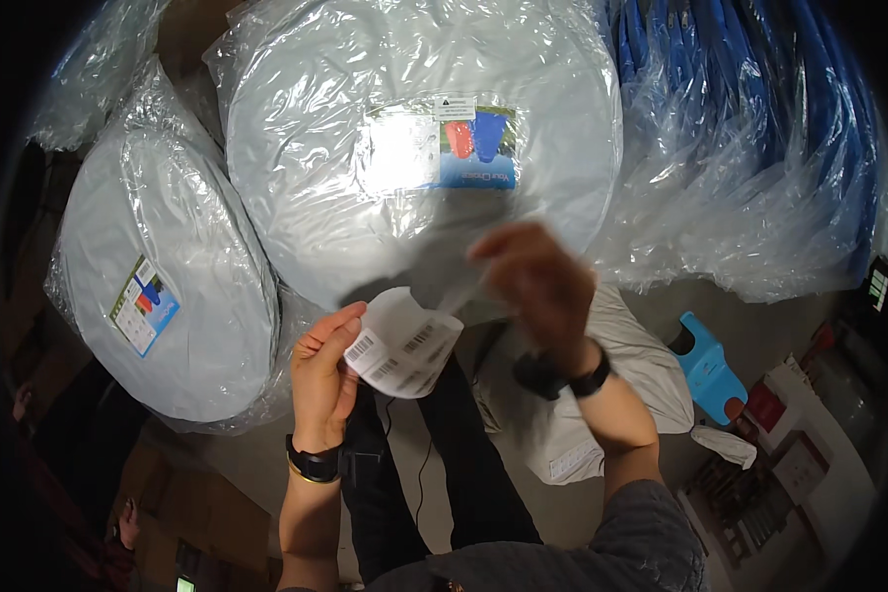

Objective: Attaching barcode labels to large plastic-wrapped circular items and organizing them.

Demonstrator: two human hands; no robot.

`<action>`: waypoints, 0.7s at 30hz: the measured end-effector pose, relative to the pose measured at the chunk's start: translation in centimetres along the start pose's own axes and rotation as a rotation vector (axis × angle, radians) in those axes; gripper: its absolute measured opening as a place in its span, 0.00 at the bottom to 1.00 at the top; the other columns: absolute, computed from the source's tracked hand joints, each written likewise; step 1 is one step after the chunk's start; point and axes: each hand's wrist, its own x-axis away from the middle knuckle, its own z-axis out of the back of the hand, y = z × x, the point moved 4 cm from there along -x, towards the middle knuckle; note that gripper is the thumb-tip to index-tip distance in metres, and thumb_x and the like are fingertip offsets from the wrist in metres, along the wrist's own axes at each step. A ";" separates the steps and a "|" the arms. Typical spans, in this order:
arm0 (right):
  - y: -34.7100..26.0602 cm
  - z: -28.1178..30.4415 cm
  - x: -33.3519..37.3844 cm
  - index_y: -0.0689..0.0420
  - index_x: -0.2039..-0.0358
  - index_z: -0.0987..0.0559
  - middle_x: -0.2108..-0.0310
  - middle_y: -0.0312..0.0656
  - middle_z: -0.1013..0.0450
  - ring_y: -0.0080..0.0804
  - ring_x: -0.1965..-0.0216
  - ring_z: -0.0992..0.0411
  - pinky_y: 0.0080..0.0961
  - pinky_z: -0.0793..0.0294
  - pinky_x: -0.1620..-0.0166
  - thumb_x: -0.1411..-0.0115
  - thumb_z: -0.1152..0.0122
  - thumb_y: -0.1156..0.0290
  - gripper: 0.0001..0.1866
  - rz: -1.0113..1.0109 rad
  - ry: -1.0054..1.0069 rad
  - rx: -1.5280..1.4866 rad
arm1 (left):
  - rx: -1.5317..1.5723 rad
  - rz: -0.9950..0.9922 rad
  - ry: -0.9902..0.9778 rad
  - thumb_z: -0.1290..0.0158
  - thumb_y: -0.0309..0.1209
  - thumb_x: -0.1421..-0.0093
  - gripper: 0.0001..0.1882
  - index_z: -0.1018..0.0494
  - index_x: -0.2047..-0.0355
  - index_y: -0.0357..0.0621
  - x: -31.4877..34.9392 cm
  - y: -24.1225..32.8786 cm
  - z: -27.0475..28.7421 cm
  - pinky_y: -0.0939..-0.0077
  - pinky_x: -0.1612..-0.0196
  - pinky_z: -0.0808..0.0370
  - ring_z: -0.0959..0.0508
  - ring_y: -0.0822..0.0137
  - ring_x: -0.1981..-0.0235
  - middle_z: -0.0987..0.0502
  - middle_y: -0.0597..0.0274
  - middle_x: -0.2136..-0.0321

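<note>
My left hand pinches the edge of a curled white sheet of barcode labels between thumb and fingers, over my legs. My right hand is raised just beyond the sheet on its right, smeared by motion. A pale, blurred strip shows between it and the sheet; whether the fingers grip it is unclear. In front of both hands lies a large round grey-white bundle wrapped in clear plastic. Under its wrap is a printed picture card with red and blue shapes, partly washed out by glare.
At left leans a similar round wrapped bundle with its own card. Blue plastic-wrapped goods fill the far right. A white sack and a light-blue plastic stool stand right of me. Another person's hand shows at lower left.
</note>
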 end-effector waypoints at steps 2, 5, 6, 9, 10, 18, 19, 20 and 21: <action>3.9 2.9 -3.1 0.62 0.67 0.27 0.72 0.41 0.26 0.28 0.71 0.26 0.22 0.24 0.66 0.44 0.39 0.75 0.07 -0.366 0.183 -0.179 | 0.026 -0.015 0.024 0.50 0.20 0.42 0.10 0.23 0.60 0.32 -0.1 0.0 0.5 0.80 0.61 0.25 0.21 0.70 0.67 0.20 0.56 0.66; 11.8 7.4 -7.9 0.63 0.67 0.29 0.78 0.39 0.26 0.21 0.82 0.29 0.16 0.29 0.78 0.46 0.35 0.73 0.12 -0.499 0.232 -0.023 | -0.092 -0.067 -0.014 0.49 0.19 0.42 0.10 0.23 0.61 0.32 0.2 -1.0 0.6 0.81 0.62 0.26 0.21 0.72 0.68 0.20 0.56 0.67; 13.6 8.2 -8.9 0.63 0.67 0.29 0.78 0.39 0.26 0.21 0.82 0.29 0.16 0.29 0.78 0.46 0.35 0.73 0.12 -0.499 0.233 -0.016 | -0.109 -0.044 -0.033 0.49 0.18 0.42 0.10 0.23 0.61 0.32 0.2 -1.6 0.7 0.81 0.62 0.26 0.22 0.72 0.68 0.20 0.56 0.67; 15.8 8.5 -10.5 0.64 0.68 0.29 0.79 0.39 0.27 0.18 0.83 0.31 0.13 0.32 0.82 0.48 0.32 0.71 0.14 -0.510 0.200 0.052 | -0.140 -0.003 -0.054 0.48 0.17 0.43 0.09 0.23 0.62 0.32 0.9 -2.2 1.4 0.83 0.61 0.27 0.22 0.74 0.67 0.20 0.57 0.67; 16.0 8.2 -10.7 0.64 0.68 0.29 0.79 0.39 0.27 0.18 0.84 0.31 0.13 0.32 0.82 0.48 0.32 0.71 0.14 -0.505 0.181 0.056 | -0.165 -0.010 -0.048 0.48 0.17 0.44 0.09 0.23 0.62 0.32 1.0 -2.4 1.7 0.83 0.61 0.28 0.22 0.75 0.67 0.20 0.57 0.67; 17.1 7.9 -11.3 0.64 0.67 0.28 0.79 0.41 0.26 0.25 0.82 0.28 0.19 0.30 0.79 0.52 0.30 0.68 0.17 -0.521 0.168 0.296 | -0.219 -0.012 -0.034 0.49 0.17 0.43 0.09 0.23 0.63 0.32 0.8 -3.1 2.2 0.83 0.60 0.28 0.23 0.74 0.68 0.20 0.59 0.68; 16.5 7.7 -11.8 0.63 0.65 0.28 0.79 0.43 0.26 0.33 0.80 0.27 0.26 0.29 0.75 0.54 0.29 0.64 0.21 -0.400 0.110 0.658 | -0.237 -0.033 -0.047 0.49 0.18 0.43 0.10 0.24 0.60 0.33 0.7 -3.1 2.4 0.84 0.60 0.29 0.23 0.75 0.67 0.20 0.60 0.68; 15.8 7.3 -12.1 0.63 0.64 0.28 0.79 0.46 0.26 0.42 0.78 0.26 0.33 0.27 0.71 0.56 0.28 0.59 0.26 -0.265 0.047 1.016 | -0.254 -0.055 -0.062 0.48 0.18 0.43 0.12 0.25 0.58 0.33 0.7 -3.1 2.6 0.85 0.60 0.30 0.23 0.77 0.67 0.20 0.61 0.67; 15.5 7.5 -12.1 0.63 0.64 0.28 0.79 0.46 0.26 0.42 0.78 0.26 0.33 0.27 0.71 0.56 0.28 0.59 0.26 -0.266 0.048 1.013 | -0.256 -0.055 -0.059 0.48 0.18 0.43 0.12 0.25 0.58 0.33 0.9 -2.9 2.9 0.85 0.60 0.30 0.23 0.77 0.67 0.20 0.61 0.67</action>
